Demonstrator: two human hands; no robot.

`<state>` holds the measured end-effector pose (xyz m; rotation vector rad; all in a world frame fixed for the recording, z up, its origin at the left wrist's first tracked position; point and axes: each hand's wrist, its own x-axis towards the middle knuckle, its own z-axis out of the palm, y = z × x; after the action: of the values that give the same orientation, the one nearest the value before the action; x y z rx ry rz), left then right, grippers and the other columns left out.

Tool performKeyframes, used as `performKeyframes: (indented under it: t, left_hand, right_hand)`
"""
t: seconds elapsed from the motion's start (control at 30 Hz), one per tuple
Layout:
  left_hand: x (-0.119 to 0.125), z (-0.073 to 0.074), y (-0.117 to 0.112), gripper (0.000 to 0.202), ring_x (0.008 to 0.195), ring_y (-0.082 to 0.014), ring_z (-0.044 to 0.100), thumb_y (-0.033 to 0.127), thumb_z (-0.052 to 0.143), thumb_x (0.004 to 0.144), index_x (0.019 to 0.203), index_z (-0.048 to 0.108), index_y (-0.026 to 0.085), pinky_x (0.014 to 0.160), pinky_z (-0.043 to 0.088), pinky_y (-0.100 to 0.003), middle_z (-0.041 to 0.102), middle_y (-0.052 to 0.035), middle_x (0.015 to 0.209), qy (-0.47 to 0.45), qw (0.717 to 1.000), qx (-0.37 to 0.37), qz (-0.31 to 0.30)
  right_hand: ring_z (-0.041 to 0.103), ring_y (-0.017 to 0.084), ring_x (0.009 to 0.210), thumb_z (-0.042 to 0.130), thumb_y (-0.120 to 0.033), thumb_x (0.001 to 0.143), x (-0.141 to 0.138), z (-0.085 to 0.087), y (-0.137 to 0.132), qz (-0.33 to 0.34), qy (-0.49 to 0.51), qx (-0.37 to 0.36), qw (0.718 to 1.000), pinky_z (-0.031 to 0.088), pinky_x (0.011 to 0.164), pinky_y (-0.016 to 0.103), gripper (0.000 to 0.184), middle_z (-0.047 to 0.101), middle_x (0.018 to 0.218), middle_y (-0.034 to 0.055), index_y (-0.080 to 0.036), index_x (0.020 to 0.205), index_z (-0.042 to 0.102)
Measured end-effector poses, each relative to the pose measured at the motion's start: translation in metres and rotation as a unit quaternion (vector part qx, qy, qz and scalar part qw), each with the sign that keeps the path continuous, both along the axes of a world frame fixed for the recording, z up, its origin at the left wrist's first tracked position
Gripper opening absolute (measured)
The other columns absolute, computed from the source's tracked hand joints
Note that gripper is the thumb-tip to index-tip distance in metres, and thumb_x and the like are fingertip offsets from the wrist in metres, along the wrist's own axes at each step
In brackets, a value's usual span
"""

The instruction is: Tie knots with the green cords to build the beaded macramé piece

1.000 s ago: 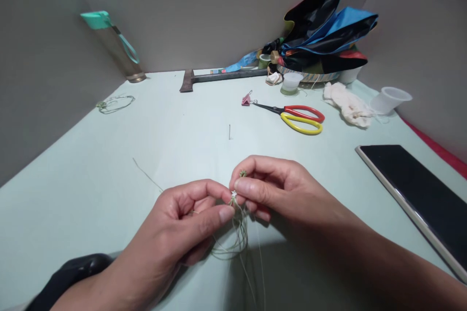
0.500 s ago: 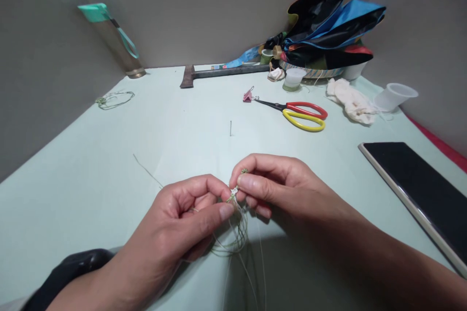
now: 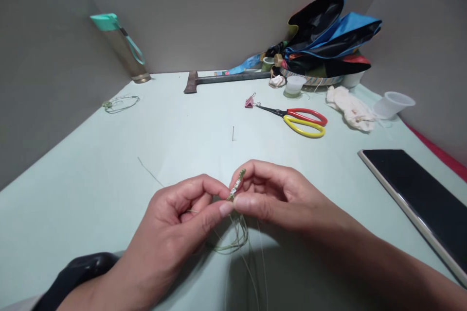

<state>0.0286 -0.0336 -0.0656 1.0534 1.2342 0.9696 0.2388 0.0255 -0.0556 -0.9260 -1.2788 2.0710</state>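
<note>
Between my two hands is a small knotted cord piece (image 3: pixel 238 182), green and white, its tip pointing up and away from me. My left hand (image 3: pixel 189 218) pinches its lower part between thumb and forefinger. From the other side, my right hand (image 3: pixel 273 194) is closed on it, thumb low on the piece and forefinger behind it. Loose green and white cord ends (image 3: pixel 237 238) hang below in loops, with thin strands trailing toward me. One thin strand (image 3: pixel 149 171) reaches out to the left past my left hand.
A nail (image 3: pixel 233 133) stands up from the table (image 3: pixel 73 170). Beyond it are scissors (image 3: pixel 292 116), a pink binder clip (image 3: pixel 249 102) and a hammer (image 3: pixel 226 78). A phone (image 3: pixel 416 204) lies right; a bottle (image 3: pixel 127 53) and coiled cord (image 3: pixel 122 104) are left.
My right thumb has slid down the knotted piece, baring more of its green and white upper part. My left hand keeps its pinch. The view has shifted slightly.
</note>
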Motion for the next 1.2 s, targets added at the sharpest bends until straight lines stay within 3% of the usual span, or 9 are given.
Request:
performKeyframes:
  t: [0.17, 0.37, 0.57, 0.73, 0.9, 1.03, 1.13, 1.2]
  left_hand:
    - [0.004, 0.002, 0.003, 0.021, 0.052, -0.0105, 0.024, 0.041, 0.091, 0.092, 0.085, 0.083, 0.023, 0.044, 0.018, -0.023, 0.033, 0.0107, 0.055, 0.001, 1.000, 0.002, 0.016]
    - [0.005, 0.009, 0.003, 0.025, 0.053, -0.0110, 0.028, 0.042, 0.095, 0.087, 0.079, 0.083, 0.022, 0.047, 0.021, -0.025, 0.038, 0.0090, 0.055, 0.013, 0.999, -0.007, 0.028]
    - [0.016, 0.021, 0.018, 0.037, 0.056, -0.0172, 0.046, 0.058, 0.092, 0.088, 0.092, 0.086, 0.022, 0.051, 0.037, -0.029, 0.046, 0.0059, 0.053, 0.011, 1.000, -0.021, -0.005]
    - [0.014, 0.020, 0.018, 0.038, 0.057, -0.0182, 0.049, 0.059, 0.091, 0.089, 0.095, 0.086, 0.022, 0.052, 0.039, -0.030, 0.050, 0.0042, 0.054, 0.004, 1.000, -0.017, -0.018]
    - [0.001, 0.008, 0.004, 0.032, 0.057, -0.0147, 0.039, 0.053, 0.088, 0.095, 0.089, 0.087, 0.022, 0.052, 0.030, -0.030, 0.059, 0.0016, 0.060, 0.003, 1.000, -0.013, -0.023]
    - [-0.002, 0.004, 0.001, 0.024, 0.070, -0.0187, 0.052, 0.044, 0.085, 0.100, 0.087, 0.089, 0.024, 0.066, 0.042, -0.032, 0.076, -0.0046, 0.080, 0.004, 0.999, 0.014, -0.029]
    - [0.000, 0.004, 0.001, 0.018, 0.082, -0.0218, 0.063, 0.035, 0.082, 0.102, 0.088, 0.091, 0.028, 0.078, 0.048, -0.035, 0.076, -0.0036, 0.087, 0.004, 0.999, 0.034, -0.031]
    - [0.000, 0.004, 0.002, 0.020, 0.085, -0.0210, 0.064, 0.031, 0.081, 0.103, 0.087, 0.091, 0.029, 0.078, 0.047, -0.034, 0.073, -0.0024, 0.090, 0.013, 0.998, 0.053, -0.031]
  right_hand:
    - [0.053, 0.013, 0.076, 0.109, -0.029, 0.069, -0.006, -0.004, -0.001, -0.010, 0.007, -0.017, 1.000, 0.044, 0.070, 0.025, 0.042, 0.063, 0.080, -0.0050, -0.020, 0.087, 0.072]
    - [0.055, 0.015, 0.079, 0.102, -0.026, 0.078, -0.004, -0.002, -0.002, -0.009, 0.001, 0.007, 1.000, 0.045, 0.074, 0.027, 0.034, 0.063, 0.082, -0.0042, -0.020, 0.090, 0.071]
    - [0.053, 0.017, 0.081, 0.096, -0.031, 0.085, 0.000, 0.003, 0.000, -0.011, -0.038, 0.065, 0.997, 0.041, 0.077, 0.031, 0.027, 0.063, 0.083, -0.0033, -0.021, 0.088, 0.072]
    - [0.047, 0.016, 0.074, 0.093, -0.031, 0.088, 0.000, 0.006, -0.001, -0.015, -0.043, 0.076, 0.996, 0.042, 0.077, 0.032, 0.023, 0.060, 0.078, -0.0048, -0.022, 0.083, 0.072]
    - [0.054, 0.017, 0.078, 0.093, -0.031, 0.086, -0.001, 0.005, -0.005, -0.014, -0.010, 0.031, 0.999, 0.042, 0.074, 0.031, 0.025, 0.065, 0.079, -0.0027, -0.022, 0.082, 0.069]
    - [0.060, 0.019, 0.078, 0.091, -0.033, 0.088, 0.000, 0.005, -0.005, -0.005, -0.024, 0.011, 1.000, 0.044, 0.075, 0.032, 0.025, 0.071, 0.075, -0.0008, -0.023, 0.085, 0.068]
    - [0.056, 0.016, 0.072, 0.090, -0.035, 0.090, 0.001, 0.007, -0.005, 0.002, -0.031, 0.006, 1.000, 0.041, 0.072, 0.031, 0.026, 0.069, 0.072, -0.0021, -0.022, 0.087, 0.068]
    - [0.052, 0.015, 0.067, 0.091, -0.034, 0.090, 0.001, 0.008, -0.007, 0.004, -0.024, 0.011, 1.000, 0.039, 0.068, 0.029, 0.027, 0.064, 0.069, -0.0047, -0.023, 0.088, 0.067]
